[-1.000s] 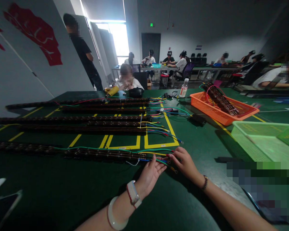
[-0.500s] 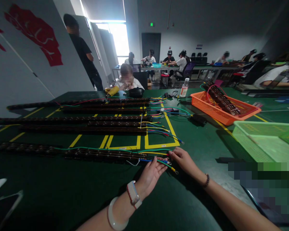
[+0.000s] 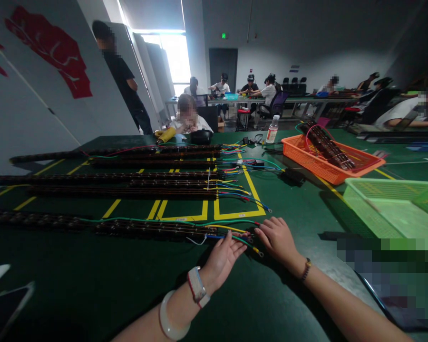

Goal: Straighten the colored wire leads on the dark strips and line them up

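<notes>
A long dark wire bundle [image 3: 157, 229] lies across the near part of the green table, its coloured leads ending in ring terminals at the right. My left hand [image 3: 225, 259], palm up, is closed on the leads, with the blue lead [image 3: 223, 237] between thumb and fingers. A green lead with a yellow terminal sleeve [image 3: 256, 250] sticks out past its fingertips. Just to the right, my right hand [image 3: 278, 240] has its fingers curled at the red-sleeved end of the green lead [image 3: 235, 222]. More dark bundles [image 3: 128, 192] lie parallel farther back.
An orange basket [image 3: 308, 164] with a dark bundle stands at the back right, a green basket [image 3: 364, 209] nearer. A bottle [image 3: 272, 129], a black adapter [image 3: 293, 177] and a yellow-handled tool [image 3: 166, 135] lie or stand beyond. A person [image 3: 187, 114] sits across the table.
My right hand has shifted slightly right and turned, moving from the yellow lead's end to the green lead's end. My left hand has stayed nearly still.
</notes>
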A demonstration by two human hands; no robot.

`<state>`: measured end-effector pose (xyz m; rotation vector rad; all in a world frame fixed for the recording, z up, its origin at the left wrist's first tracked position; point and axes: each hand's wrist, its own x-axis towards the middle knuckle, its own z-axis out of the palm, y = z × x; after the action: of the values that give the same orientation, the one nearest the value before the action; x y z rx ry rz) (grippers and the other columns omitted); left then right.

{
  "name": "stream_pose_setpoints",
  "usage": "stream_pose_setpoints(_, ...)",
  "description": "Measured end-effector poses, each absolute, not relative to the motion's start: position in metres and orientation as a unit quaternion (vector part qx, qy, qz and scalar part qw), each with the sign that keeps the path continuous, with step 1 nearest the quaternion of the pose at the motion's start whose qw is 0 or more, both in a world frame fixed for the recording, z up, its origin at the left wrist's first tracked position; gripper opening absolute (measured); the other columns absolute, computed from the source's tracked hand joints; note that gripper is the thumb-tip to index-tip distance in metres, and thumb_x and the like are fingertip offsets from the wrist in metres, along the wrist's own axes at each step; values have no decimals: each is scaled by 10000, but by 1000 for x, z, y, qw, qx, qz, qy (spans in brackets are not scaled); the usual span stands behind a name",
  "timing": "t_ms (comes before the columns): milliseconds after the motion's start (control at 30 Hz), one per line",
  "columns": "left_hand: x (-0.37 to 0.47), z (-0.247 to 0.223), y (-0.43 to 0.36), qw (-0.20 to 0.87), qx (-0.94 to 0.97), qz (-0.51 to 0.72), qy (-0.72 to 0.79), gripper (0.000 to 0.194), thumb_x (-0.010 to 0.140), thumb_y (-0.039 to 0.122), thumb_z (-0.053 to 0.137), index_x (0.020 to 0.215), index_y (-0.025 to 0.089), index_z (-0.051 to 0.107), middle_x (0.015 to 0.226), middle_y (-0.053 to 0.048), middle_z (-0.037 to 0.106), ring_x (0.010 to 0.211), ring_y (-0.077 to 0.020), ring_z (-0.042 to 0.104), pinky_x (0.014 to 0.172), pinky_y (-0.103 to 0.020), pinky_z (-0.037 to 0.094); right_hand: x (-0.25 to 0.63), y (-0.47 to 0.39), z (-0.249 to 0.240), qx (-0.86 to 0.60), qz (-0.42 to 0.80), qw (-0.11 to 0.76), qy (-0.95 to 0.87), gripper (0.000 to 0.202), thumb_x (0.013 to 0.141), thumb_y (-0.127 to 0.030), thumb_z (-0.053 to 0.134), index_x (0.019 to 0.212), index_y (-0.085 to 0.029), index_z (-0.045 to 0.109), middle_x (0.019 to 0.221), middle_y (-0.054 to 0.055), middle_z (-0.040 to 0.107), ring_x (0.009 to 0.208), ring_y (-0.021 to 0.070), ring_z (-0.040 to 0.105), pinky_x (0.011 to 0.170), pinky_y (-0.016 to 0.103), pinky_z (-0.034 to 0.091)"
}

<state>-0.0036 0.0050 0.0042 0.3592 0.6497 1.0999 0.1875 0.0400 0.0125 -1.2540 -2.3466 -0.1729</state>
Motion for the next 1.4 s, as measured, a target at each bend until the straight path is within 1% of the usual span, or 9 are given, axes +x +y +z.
stream_pose_setpoints(67, -4, 4, 5, 788, 171, 507, 304, 227, 881, 305, 537, 974, 109, 606, 1074, -148, 659, 1034, -223, 608, 1019, -418, 380, 191, 37, 16, -391, -86, 243, -884, 440, 959, -356, 370, 600, -179, 553, 607, 38, 520, 644, 168, 404, 655, 325, 265)
stream_pose_setpoints(167, -3, 4, 5, 786, 167, 506, 315, 222, 885, 290, 532, 988, 108, 605, 1082, -152, 657, 1055, -225, 602, 1019, -406, 381, 192, 33, 18, -265, -112, 222, -932, 433, 922, -449, 443, 593, -185, 542, 559, 17, 487, 605, 158, 382, 637, 324, 269)
stream_pose_setpoints(300, -3, 6, 5, 787, 162, 507, 312, 206, 894, 264, 515, 990, 101, 597, 1088, -158, 654, 1080, -227, 592, 1023, -398, 382, 188, 30, 15, -189, -123, 190, -956, 323, 902, -371, 515, 638, -190, 555, 580, -1, 518, 584, 144, 390, 624, 311, 287)
stream_pose_setpoints(533, -3, 8, 5, 790, 158, 507, 304, 230, 905, 278, 495, 1009, 96, 589, 1124, -169, 643, 1083, -230, 595, 1049, -411, 365, 188, 35, 15, -239, -127, 212, -939, 327, 919, -281, 491, 613, -184, 547, 556, 4, 502, 575, 139, 406, 623, 295, 322)
stream_pose_setpoints(700, -4, 6, 5, 792, 154, 507, 305, 230, 906, 290, 492, 995, 102, 591, 1110, -162, 650, 1088, -233, 593, 1049, -418, 364, 188, 39, 6, -266, -83, 217, -936, 365, 919, -325, 505, 587, -177, 538, 547, 4, 500, 558, 129, 403, 626, 284, 316)
stream_pose_setpoints(867, -5, 4, 7, 803, 159, 502, 278, 268, 920, 306, 460, 1035, 106, 597, 1191, -166, 613, 1138, -235, 560, 1062, -422, 342, 190, 44, 1, -310, -47, 255, -915, 382, 909, -344, 528, 566, -177, 512, 545, -3, 499, 556, 120, 398, 623, 275, 305)
stream_pose_setpoints(1133, -5, 5, 5, 793, 187, 501, 291, 291, 900, 346, 496, 1030, 112, 610, 1145, -160, 636, 1123, -233, 565, 1048, -411, 337, 192, 39, 7, -303, -110, 308, -895, 360, 892, -255, 551, 546, -181, 488, 532, -15, 448, 553, 120, 361, 593, 267, 288)
stream_pose_setpoints(1300, -3, 3, 4, 789, 207, 498, 294, 348, 902, 388, 476, 1033, 90, 599, 1049, -168, 666, 1013, -234, 616, 984, -420, 390, 193, 37, 7, -306, -141, 319, -886, 355, 886, -245, 559, 544, -179, 491, 526, -17, 446, 549, 118, 352, 590, 271, 275)
stream_pose_setpoints(1400, -2, 2, 4, 785, 202, 494, 314, 331, 894, 401, 483, 923, 95, 605, 903, -142, 692, 869, -230, 652, 898, -426, 444, 192, 39, 6, -335, -138, 312, -878, 382, 896, -279, 551, 531, -181, 489, 521, -12, 448, 550, 120, 359, 590, 278, 262)
